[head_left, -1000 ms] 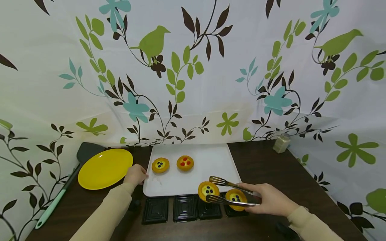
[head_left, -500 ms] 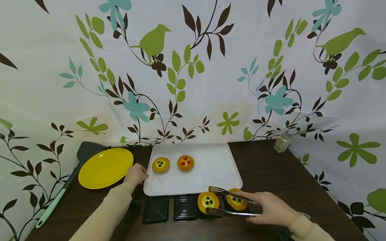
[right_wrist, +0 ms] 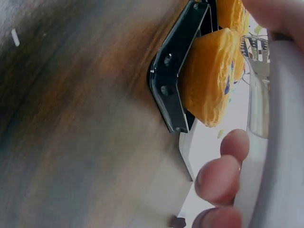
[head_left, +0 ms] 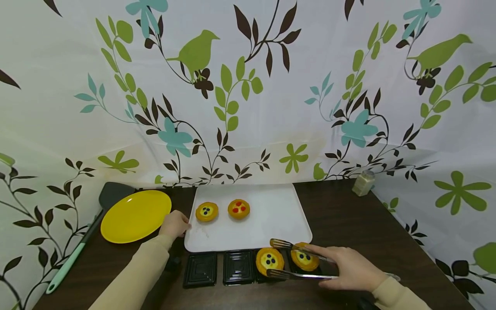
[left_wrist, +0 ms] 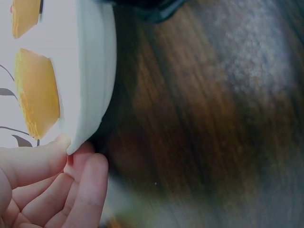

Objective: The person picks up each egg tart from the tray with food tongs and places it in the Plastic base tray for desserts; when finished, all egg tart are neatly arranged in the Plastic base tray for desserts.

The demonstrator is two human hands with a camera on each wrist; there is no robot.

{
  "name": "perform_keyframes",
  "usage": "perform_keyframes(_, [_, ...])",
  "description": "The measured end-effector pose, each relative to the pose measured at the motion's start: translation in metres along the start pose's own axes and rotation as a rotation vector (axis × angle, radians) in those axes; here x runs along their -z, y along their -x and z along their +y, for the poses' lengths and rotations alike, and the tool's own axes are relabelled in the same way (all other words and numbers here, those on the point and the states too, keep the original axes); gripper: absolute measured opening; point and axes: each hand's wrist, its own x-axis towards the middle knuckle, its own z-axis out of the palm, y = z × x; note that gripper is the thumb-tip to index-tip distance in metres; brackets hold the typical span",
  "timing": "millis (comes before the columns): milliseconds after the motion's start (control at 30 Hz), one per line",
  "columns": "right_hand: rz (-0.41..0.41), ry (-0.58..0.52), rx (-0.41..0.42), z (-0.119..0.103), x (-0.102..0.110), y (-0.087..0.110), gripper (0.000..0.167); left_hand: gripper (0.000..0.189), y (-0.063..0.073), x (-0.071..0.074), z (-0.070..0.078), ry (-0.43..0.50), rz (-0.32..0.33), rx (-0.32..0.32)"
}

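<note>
My left hand [head_left: 175,224] pinches the left rim of a white tray [head_left: 271,206] between thumb and fingers, as the left wrist view also shows. On that tray lie a tart with dark berries [head_left: 206,212] and a tart with red pieces [head_left: 238,209]. Metal tongs [head_left: 306,276] are in the grip of my right hand [head_left: 350,270]. Their spread tips stand over another berry tart [head_left: 270,261], which sits in a black square holder. The lower tip overlaps this tart's near edge; contact is unclear. A further berry tart [head_left: 305,258] sits in the rightmost holder, partly behind the tongs.
Two black square holders, the left one [head_left: 200,270] and the middle one [head_left: 238,268], stand along the tray's front edge. A yellow plate [head_left: 135,217] overlaps a spatula [head_left: 67,265] at left. A small shaker [head_left: 363,183] stands at the back right. Patterned cloth [head_left: 248,107] hangs behind.
One berry tart came down into the third holder, and the tongs' tips spread apart around it. My right hand shifted slightly down and right with the tongs. The left hand kept its place.
</note>
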Motion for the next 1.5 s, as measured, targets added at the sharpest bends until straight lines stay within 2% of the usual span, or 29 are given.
perform_keyframes(233, [0.011, 0.005, -0.012, 0.0, 0.002, -0.002, 0.078, 0.019, -0.002, 0.002, -0.002, -0.008, 0.003, 0.007])
perform_keyframes(433, [0.059, -0.049, 0.031, 0.002, 0.005, -0.001, 0.079, 0.019, -0.003, 0.003, -0.003, -0.017, 0.015, 0.005])
perform_keyframes(600, [0.109, -0.053, 0.076, 0.002, 0.014, -0.011, 0.078, 0.018, -0.001, 0.005, -0.004, -0.008, 0.018, 0.006])
perform_keyframes(833, [0.145, -0.023, 0.105, 0.0, 0.031, -0.047, 0.077, 0.018, 0.003, 0.006, -0.003, -0.001, 0.025, 0.012])
perform_keyframes(1033, [0.121, 0.0, 0.086, 0.0, 0.04, -0.088, 0.079, 0.017, 0.004, 0.003, 0.001, -0.013, 0.034, 0.002])
perform_keyframes(1267, [0.073, -0.001, 0.078, -0.002, 0.039, -0.128, 0.078, 0.016, 0.0, -0.003, -0.003, -0.017, 0.037, 0.017])
perform_keyframes(1500, [0.05, 0.054, 0.091, 0.001, 0.033, -0.153, 0.078, 0.016, -0.003, -0.004, -0.003, -0.016, 0.035, 0.023])
